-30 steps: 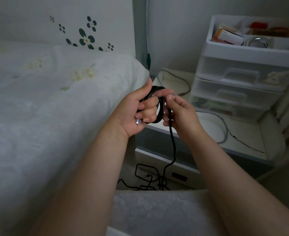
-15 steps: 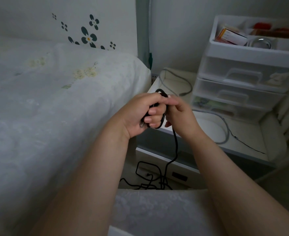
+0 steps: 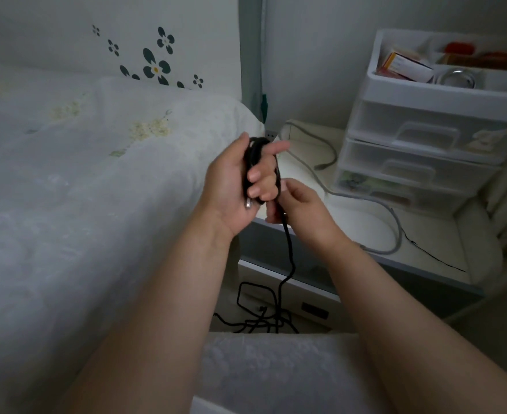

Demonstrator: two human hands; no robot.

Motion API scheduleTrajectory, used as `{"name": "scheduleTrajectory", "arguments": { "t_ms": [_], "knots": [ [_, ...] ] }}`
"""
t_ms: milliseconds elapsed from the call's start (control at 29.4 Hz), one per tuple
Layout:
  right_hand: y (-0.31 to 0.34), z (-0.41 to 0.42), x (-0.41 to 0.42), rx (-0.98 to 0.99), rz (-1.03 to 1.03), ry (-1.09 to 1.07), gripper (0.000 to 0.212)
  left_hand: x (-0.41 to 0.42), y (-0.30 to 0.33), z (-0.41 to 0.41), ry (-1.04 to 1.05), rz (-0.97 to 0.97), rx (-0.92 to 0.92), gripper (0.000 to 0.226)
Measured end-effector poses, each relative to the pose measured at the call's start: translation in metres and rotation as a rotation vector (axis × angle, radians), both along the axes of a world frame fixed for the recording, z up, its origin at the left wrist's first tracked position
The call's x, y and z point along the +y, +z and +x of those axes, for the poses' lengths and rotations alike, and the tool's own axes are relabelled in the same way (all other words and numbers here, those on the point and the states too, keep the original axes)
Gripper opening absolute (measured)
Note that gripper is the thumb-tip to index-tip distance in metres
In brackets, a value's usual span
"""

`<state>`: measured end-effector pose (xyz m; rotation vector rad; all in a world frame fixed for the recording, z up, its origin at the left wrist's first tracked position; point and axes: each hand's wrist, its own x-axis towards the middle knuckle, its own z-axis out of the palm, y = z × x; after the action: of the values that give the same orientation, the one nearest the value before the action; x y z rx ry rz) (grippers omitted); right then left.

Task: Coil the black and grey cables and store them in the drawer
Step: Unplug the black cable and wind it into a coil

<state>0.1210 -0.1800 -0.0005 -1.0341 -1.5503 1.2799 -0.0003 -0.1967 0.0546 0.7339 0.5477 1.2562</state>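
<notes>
My left hand (image 3: pixel 240 186) grips a small coil of the black cable (image 3: pixel 288 252), its loops wound round the fingers and a metal plug end poking out below the palm. My right hand (image 3: pixel 300 207) pinches the loose strand just under the coil. From there the black cable hangs down to a tangled heap on the floor. The grey cable (image 3: pixel 392 213) lies in a loop on the white bedside table (image 3: pixel 425 234). A white plastic drawer unit (image 3: pixel 425 144) with three shut drawers stands at the back of that table.
A bed with a white flowered cover (image 3: pixel 82 189) fills the left side. The drawer unit's top tray (image 3: pixel 410 82) holds boxes and a metal ring. A thin black wire (image 3: pixel 434 255) lies on the table's right part. White cloth covers my lap at the bottom.
My right hand has dropped from the top of the coil to just below it. The left hand has turned and lifted slightly, with the coil more upright.
</notes>
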Motion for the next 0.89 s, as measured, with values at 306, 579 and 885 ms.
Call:
{"name": "scheduleTrajectory", "arguments": {
  "t_ms": [306, 579, 885],
  "knots": [
    [0.000, -0.008, -0.020, -0.477, -0.022, 0.235, 0.034, 0.018, -0.007, -0.018, 0.447, 0.081, 0.202, 0.050],
    [0.008, -0.005, -0.021, -0.595, 0.068, 0.235, 0.016, 0.020, -0.019, -0.011, 0.561, 0.257, 0.927, 0.029],
    [0.009, -0.004, -0.016, -0.690, 0.209, 0.280, 0.028, 0.024, -0.028, -0.010, 0.393, 0.268, 1.147, 0.027]
  ]
}}
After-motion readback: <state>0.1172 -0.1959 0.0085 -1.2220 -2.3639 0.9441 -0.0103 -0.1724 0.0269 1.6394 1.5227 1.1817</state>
